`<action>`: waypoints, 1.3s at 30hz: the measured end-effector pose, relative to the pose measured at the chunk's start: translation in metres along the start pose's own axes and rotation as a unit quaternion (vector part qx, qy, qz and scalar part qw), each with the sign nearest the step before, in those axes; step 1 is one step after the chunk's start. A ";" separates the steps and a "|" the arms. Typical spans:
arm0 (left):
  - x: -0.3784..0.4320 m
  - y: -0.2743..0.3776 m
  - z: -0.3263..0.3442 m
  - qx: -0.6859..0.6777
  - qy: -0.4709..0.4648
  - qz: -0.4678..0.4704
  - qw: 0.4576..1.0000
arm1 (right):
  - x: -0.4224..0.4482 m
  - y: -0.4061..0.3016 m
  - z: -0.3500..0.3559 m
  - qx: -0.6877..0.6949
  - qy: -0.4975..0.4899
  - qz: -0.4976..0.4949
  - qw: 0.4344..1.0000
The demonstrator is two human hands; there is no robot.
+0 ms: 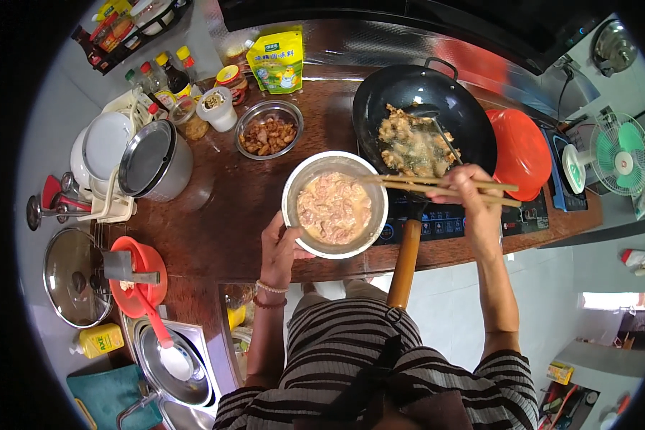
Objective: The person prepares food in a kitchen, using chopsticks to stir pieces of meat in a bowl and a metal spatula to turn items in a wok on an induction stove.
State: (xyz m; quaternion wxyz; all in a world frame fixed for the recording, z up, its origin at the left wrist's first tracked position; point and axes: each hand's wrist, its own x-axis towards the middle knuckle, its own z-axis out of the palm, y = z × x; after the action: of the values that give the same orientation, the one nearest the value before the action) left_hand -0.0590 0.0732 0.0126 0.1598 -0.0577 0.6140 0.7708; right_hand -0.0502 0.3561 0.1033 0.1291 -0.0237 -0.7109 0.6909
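My left hand (284, 242) grips the lower left rim of a steel bowl (379, 226) beside the wok. Raw meat pieces (334, 207) in a pale marinade lie inside it. In my right hand (472, 193) is a pair of wooden chopsticks (494, 192); their tips reach over the bowl's right rim, and whether they touch meat is blurred. Behind that hand stands a black wok (373, 102) with a wooden handle (405, 263) pointing towards me. Browned meat pieces (408, 140) bubble in its oil, and a metal ladle (445, 134) rests among them.
A steel bowl of fried pieces (269, 137) stands behind the marinade bowl. An upturned red basin (521, 153) sits right of the wok, near a green fan (622, 156). Leftward are a lidded pot (156, 161), a red pot with a cleaver (131, 269) across it, and a sink (204, 349).
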 end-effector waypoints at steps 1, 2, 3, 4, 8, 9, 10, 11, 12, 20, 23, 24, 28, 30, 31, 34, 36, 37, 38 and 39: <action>0.000 0.000 0.000 0.000 -0.001 0.003 1.000 | -0.003 0.004 0.003 0.000 -0.006 0.009 1.000; 0.000 0.000 0.000 0.000 -0.001 0.005 1.000 | -0.005 0.010 0.005 -0.017 -0.017 0.006 1.000; 0.001 0.000 0.000 0.001 -0.001 0.008 1.000 | -0.006 0.013 0.007 -0.033 -0.028 0.003 0.999; 0.001 0.001 0.000 0.000 -0.002 0.006 1.000 | -0.008 0.011 0.010 -0.029 -0.034 0.033 0.998; 0.002 0.003 0.002 0.012 -0.016 -0.004 1.000 | -0.011 0.018 0.014 -0.085 -0.062 0.006 0.994; 0.004 0.002 0.003 0.018 -0.024 -0.007 1.000 | -0.011 0.021 0.017 -0.128 -0.067 -0.022 0.989; 0.003 0.004 0.004 0.016 -0.025 -0.001 1.000 | -0.011 0.027 0.019 -0.145 -0.078 -0.045 0.985; 0.001 0.005 0.006 0.013 -0.026 0.005 1.000 | -0.012 0.032 0.020 -0.163 -0.088 -0.068 0.980; 0.000 0.006 0.006 0.015 -0.019 0.010 1.000 | -0.014 0.035 0.024 -0.148 -0.073 -0.072 0.984; -0.003 0.008 0.005 0.007 -0.036 -0.012 0.999 | -0.021 0.041 0.025 0.163 0.163 0.118 0.966; -0.001 0.004 0.003 0.009 -0.040 -0.018 0.999 | -0.022 0.046 0.012 0.212 0.140 0.131 0.958; 0.000 0.004 0.003 0.008 -0.040 -0.019 0.999 | -0.021 0.044 0.012 0.215 0.145 0.131 0.957; 0.001 0.005 0.006 0.014 -0.042 -0.022 0.999 | -0.021 0.039 0.007 0.223 0.142 0.129 0.956; 0.001 0.005 0.010 0.008 -0.037 -0.017 0.999 | -0.021 0.031 0.000 0.228 0.140 0.116 0.956; 0.000 0.005 0.012 0.004 -0.037 -0.014 0.999 | -0.020 0.027 -0.004 0.230 0.140 0.107 0.957; -0.001 0.005 0.009 0.011 -0.031 -0.007 0.999 | -0.008 0.013 -0.025 0.194 0.177 0.047 0.964; -0.002 0.007 0.011 0.011 -0.011 -0.010 1.000 | 0.006 0.001 -0.043 0.139 0.204 -0.012 0.969; -0.003 0.008 0.013 0.015 -0.006 -0.009 1.000 | 0.015 -0.004 -0.053 0.117 0.235 -0.031 0.964; -0.003 0.008 0.014 0.019 0.000 -0.008 1.000 | 0.025 -0.002 -0.069 0.099 0.237 -0.049 0.965; -0.004 0.007 0.012 0.025 0.009 -0.006 1.000 | 0.037 0.005 -0.084 0.084 0.237 -0.066 0.966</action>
State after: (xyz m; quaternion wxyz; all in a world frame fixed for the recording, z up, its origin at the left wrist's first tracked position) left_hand -0.0562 0.0831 0.0234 0.1601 -0.0645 0.6341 0.7537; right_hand -0.0682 0.4460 0.1045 0.3403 -0.1291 -0.5995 0.7128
